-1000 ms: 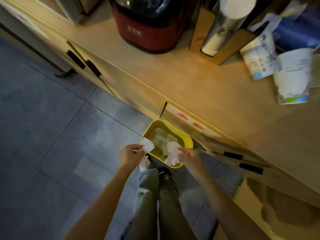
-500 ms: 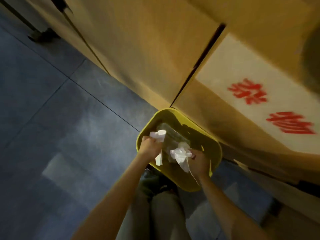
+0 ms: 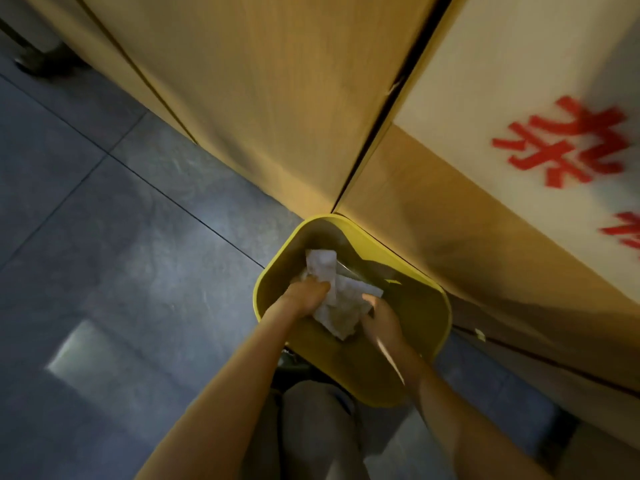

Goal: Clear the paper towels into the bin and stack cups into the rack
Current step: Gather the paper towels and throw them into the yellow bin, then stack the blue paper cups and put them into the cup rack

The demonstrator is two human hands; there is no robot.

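right now i'm reaching both hands down inside the yellow bin (image 3: 437,344), which is sitting on the floor (image 3: 114,258) against the cabinet (image 3: 263,98). my left hand (image 3: 304,296) is closing around one towel (image 3: 322,265), and my right hand (image 3: 381,318) is pinching another towel (image 3: 341,315), so both are gripping paper. i'm keeping them below the rim, i think so the towels fall in and not on the tiles. the left towel is pointing up and away from me, its long side running toward the cabinet; the right one is too crumpled to show an axis.
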